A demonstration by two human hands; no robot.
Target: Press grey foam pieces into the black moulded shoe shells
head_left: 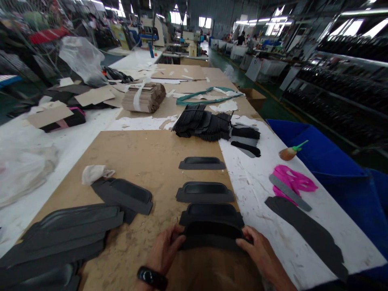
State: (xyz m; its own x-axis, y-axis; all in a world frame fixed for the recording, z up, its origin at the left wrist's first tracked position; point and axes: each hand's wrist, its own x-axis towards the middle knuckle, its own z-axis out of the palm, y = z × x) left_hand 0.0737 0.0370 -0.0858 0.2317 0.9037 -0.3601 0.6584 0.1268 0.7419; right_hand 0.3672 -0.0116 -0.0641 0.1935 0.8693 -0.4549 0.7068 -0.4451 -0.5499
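Between my two hands is a dark grey molded panel (212, 241) with a raised padded section, at the near end of a column of like panels. My left hand (166, 244) pinches its left end between thumb and fingers; a black band circles that wrist. At the other end, my right hand (257, 246) grips the panel's right edge the same way. Just beyond it lies another panel (212, 214), close to or under the held one's far edge. Farther up the brown board (136, 153) are a panel (206, 192) and one more panel (202, 163), spaced apart.
Overlapping dark panels (66, 230) spread at left beside a whitish cloth (95, 173). Black pieces (203, 123) and a tied brown stack (144, 97) sit farther back. At right are a bottle with green nozzle (287, 153), pink material (292, 180) and a blue bin (318, 149).
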